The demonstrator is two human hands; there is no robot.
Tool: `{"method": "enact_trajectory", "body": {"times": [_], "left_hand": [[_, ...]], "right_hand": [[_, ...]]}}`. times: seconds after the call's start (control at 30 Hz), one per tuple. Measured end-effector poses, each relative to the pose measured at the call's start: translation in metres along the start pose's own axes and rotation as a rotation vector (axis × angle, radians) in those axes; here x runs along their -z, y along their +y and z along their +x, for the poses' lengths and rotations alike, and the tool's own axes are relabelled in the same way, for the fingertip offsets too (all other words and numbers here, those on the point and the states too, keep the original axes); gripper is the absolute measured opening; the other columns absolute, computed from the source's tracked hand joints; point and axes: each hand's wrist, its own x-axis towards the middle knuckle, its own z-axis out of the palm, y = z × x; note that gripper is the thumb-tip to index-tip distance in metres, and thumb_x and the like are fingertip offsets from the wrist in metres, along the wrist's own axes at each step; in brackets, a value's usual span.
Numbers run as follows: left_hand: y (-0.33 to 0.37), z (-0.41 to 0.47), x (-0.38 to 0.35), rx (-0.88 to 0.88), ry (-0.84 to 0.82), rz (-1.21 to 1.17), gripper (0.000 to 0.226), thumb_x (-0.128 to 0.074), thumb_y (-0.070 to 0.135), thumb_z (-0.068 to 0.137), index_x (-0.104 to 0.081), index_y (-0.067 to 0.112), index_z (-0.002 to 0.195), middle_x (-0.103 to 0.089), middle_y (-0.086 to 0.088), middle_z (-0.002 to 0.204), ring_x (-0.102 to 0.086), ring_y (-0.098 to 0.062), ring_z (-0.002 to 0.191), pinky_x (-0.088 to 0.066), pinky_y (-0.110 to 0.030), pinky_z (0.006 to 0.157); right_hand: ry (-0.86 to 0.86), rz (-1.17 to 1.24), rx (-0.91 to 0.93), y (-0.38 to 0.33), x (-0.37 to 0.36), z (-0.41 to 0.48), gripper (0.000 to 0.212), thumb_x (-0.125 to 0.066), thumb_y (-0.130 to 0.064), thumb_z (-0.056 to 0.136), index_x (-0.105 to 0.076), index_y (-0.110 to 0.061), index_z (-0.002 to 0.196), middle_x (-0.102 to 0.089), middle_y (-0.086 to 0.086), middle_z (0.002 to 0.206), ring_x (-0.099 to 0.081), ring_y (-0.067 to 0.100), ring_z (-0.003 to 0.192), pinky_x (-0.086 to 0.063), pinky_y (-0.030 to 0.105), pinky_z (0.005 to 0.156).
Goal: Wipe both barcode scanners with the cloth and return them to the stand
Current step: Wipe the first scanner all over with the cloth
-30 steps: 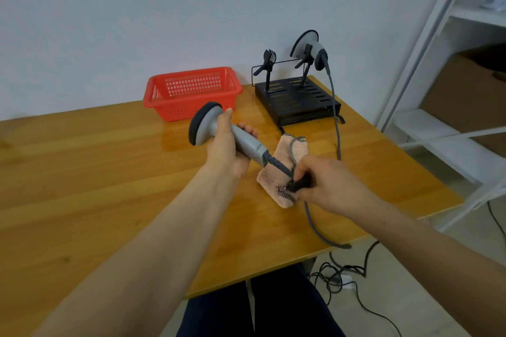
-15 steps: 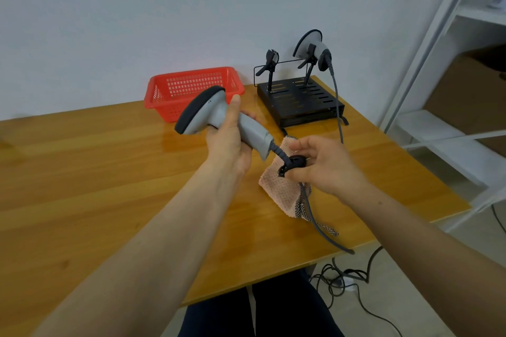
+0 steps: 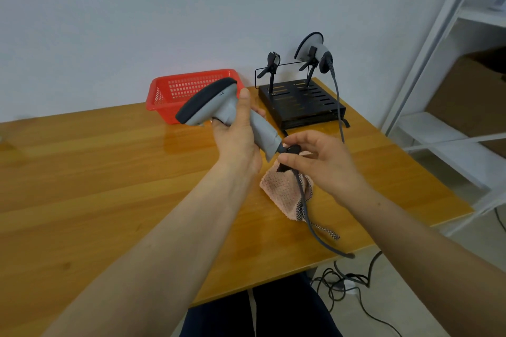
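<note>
A: What has each grip got?

B: The left hand is wrapped round the scanner. The right hand pinches its cord, fingers loose.

A: Which way does the scanner point?

B: Head up-left, cord end down-right, right over the cloth near the tabletop's front edge. The stand is at the back right corner.

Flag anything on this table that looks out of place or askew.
The pink cloth lies crumpled on the table under the held scanner's cable, which trails off the front edge. The stand holds one scanner; its left clip is empty.
</note>
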Motion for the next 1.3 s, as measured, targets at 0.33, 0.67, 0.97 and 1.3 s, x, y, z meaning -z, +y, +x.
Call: {"method": "enact_trajectory", "body": {"times": [0.33, 0.67, 0.97, 1.3], "left_hand": [[0.001, -0.001, 0.001, 0.012, 0.026, -0.023, 0.051, -0.069, 0.025, 0.085, -0.049, 0.004, 0.127, -0.062, 0.0, 0.064, -0.061, -0.013, 0.057, -0.055, -0.027, 0.057], [0.005, -0.004, -0.002, 0.018, 0.034, -0.004, 0.049, -0.07, 0.026, 0.084, -0.05, 0.007, 0.125, -0.062, 0.001, 0.064, -0.061, -0.013, 0.058, -0.057, -0.029, 0.062], [0.007, -0.004, -0.006, 0.056, 0.031, -0.019, 0.049, -0.07, 0.024, 0.084, -0.051, 0.005, 0.124, -0.061, -0.004, 0.075, -0.061, -0.015, 0.061, -0.056, -0.03, 0.061], [0.005, -0.005, -0.01, 0.067, 0.043, -0.008, 0.046, -0.07, 0.024, 0.084, -0.05, 0.006, 0.122, -0.061, -0.004, 0.076, -0.061, -0.013, 0.059, -0.057, -0.031, 0.063]], "right_hand": [[-0.088, 0.181, -0.01, 0.002, 0.0, -0.003, 0.06, -0.074, 0.0, 0.07, -0.056, -0.016, 0.126, -0.065, 0.003, 0.111, -0.064, 0.007, 0.096, -0.054, 0.015, 0.076], [-0.008, 0.261, 0.016, 0.002, -0.002, -0.001, 0.049, -0.076, -0.004, 0.068, -0.063, -0.017, 0.114, -0.071, 0.001, 0.103, -0.067, 0.007, 0.093, -0.054, 0.019, 0.083], [-0.223, 0.465, -0.17, -0.001, 0.01, 0.003, 0.029, -0.054, -0.018, 0.09, -0.056, -0.008, 0.117, -0.072, 0.017, 0.095, -0.07, 0.029, 0.086, -0.059, 0.034, 0.075], [-0.275, 0.075, -0.039, -0.004, 0.006, -0.002, 0.047, -0.077, -0.035, 0.062, -0.062, -0.03, 0.107, -0.066, -0.003, 0.099, -0.064, 0.009, 0.088, -0.052, 0.023, 0.08]]}}
